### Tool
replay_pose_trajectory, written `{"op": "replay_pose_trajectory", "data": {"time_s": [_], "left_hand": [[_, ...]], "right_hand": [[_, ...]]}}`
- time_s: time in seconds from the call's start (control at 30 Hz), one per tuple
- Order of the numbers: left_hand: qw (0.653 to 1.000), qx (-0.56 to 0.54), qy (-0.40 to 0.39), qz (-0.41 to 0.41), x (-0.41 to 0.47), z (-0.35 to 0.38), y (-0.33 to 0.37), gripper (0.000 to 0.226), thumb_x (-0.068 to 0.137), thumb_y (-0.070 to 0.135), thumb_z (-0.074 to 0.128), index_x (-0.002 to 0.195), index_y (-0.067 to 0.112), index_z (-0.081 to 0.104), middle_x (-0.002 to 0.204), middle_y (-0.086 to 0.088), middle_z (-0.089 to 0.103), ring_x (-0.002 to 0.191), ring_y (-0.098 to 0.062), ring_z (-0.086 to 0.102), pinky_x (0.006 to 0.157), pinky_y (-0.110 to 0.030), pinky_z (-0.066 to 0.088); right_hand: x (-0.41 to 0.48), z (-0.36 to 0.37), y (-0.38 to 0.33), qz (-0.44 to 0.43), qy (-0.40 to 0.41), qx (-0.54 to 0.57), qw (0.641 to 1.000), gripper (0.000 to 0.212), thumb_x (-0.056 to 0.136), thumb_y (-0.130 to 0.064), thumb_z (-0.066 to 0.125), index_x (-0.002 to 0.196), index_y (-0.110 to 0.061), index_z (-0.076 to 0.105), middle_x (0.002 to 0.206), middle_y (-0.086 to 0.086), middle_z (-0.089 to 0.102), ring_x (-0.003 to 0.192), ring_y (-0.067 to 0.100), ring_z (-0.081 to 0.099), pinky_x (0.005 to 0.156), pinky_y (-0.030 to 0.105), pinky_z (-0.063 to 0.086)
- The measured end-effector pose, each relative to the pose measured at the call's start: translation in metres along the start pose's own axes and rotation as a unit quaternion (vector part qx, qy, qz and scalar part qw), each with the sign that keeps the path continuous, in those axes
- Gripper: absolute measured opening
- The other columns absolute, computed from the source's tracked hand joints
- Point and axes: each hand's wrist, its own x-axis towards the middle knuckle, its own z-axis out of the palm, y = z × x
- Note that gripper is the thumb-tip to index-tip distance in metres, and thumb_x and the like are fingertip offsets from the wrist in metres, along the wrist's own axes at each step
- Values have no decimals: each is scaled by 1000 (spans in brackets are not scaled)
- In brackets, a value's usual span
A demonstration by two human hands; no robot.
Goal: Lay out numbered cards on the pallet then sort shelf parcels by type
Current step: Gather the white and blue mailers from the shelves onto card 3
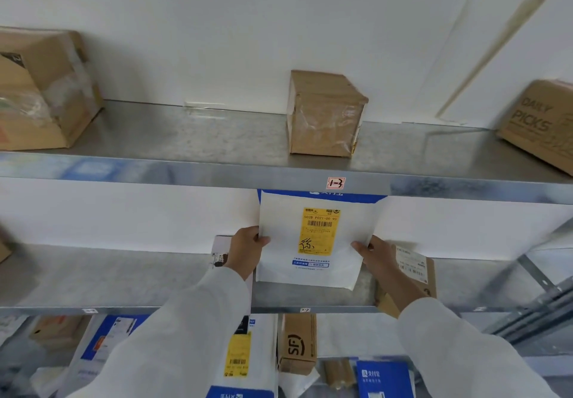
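White sleeves (186, 335) nearest; left hand (246, 247) and right hand (376, 253) each pinch a side edge of the white mailer (279, 273). We note its yellow barcode label (319, 231) and blue top band.

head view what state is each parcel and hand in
white mailer, upright at the middle shelf, held at both sides
left hand, grips its left edge
right hand, grips its right edge
small taped box, sealed, standing on the top shelf
daily picks box, closed, skewed at right end
sf box, closed, standing on end
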Motion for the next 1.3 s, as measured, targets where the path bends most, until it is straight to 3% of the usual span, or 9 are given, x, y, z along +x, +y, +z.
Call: {"op": "replay_pose_trajectory", "data": {"time_s": [0.07, 0.2, 0.43, 0.6, 0.7, 0.83, 1.0, 1.07, 1.3], "left_hand": [[1000, -2, 4, -1, -4, 0, 0, 21, 91, 14, 60, 82, -5, 64, 80, -19, 65, 75, -29, 56, 74, -31, 45], [1000, 12, 5, -6, -20, 1, 3, 29, 89, 16, 63, 76, -10, 59, 66, -16, 52, 66, -23, 47, 65, -29, 39], [999, 42, 7, -21, -62, 0, 22, 19, 89, 16, 65, 76, 1, 65, 72, -11, 61, 69, -21, 54, 59, -24, 39], [999, 19, 17, -27, -102, -5, 31, 28, 93, 24, 59, 85, -2, 68, 85, -16, 70, 80, -29, 64, 73, -33, 49], [999, 23, 17, -23, -132, -6, 36, 25, 95, 25, 57, 80, 6, 64, 80, -7, 66, 72, -20, 60, 65, -26, 46], [998, -10, 35, -43, -177, -4, 31, 28, 95, 26, 57, 90, 0, 68, 89, -11, 69, 83, -26, 64, 72, -29, 48], [990, -103, 48, -87, -234, -10, 11, 44, 83, 47, 60, 97, 6, 68, 97, -15, 71, 92, -34, 68, 87, -49, 54], [986, -126, 57, -89, -249, -12, -11, 47, 79, 53, 58, 97, 11, 67, 97, -11, 71, 92, -32, 68, 88, -53, 53], [976, -127, 133, -115, -329, -47, 3, 15, 98, 24, 51, 100, 16, 63, 89, 6, 65, 80, -10, 61, 61, -19, 44]], "right_hand": [[-4, -4, 1, -7, -10, 5, 1000, 31, 96, -25, 55, 119, -4, 59, 97, 5, 62, 91, 26, 59, 88, 41, 52], [-17, -16, 1, -27, -11, 3, 1000, 23, 97, -29, 52, 104, -9, 60, 96, 14, 64, 79, 25, 57, 69, 32, 46], [-40, -37, 11, -50, -16, 7, 999, 20, 95, -31, 55, 97, -12, 63, 94, 12, 67, 72, 24, 60, 67, 35, 50], [-74, -54, 17, -48, -55, 32, 997, 17, 99, -28, 49, 94, -15, 60, 94, 13, 64, 76, 25, 56, 66, 37, 48], [-96, -65, 23, -62, -77, 35, 994, 18, 100, -25, 46, 101, -13, 60, 89, 8, 62, 73, 21, 54, 62, 31, 44], [-126, -76, 30, -83, -96, 8, 992, 20, 100, -29, 46, 104, -17, 61, 87, -1, 63, 75, 16, 56, 71, 34, 49], [-141, -82, 59, -97, -114, -49, 987, 34, 83, -67, 43, 100, -41, 59, 99, -7, 65, 90, 21, 63, 85, 47, 54], [-162, -80, 55, -123, -130, -48, 983, 29, 92, -55, 45, 108, -36, 59, 101, -6, 63, 92, 21, 61, 88, 48, 53], [-230, -56, 35, -140, -201, 4, 969, 22, 101, -29, 47, 105, -12, 61, 94, -1, 65, 75, 8, 56, 64, 25, 42]]}}
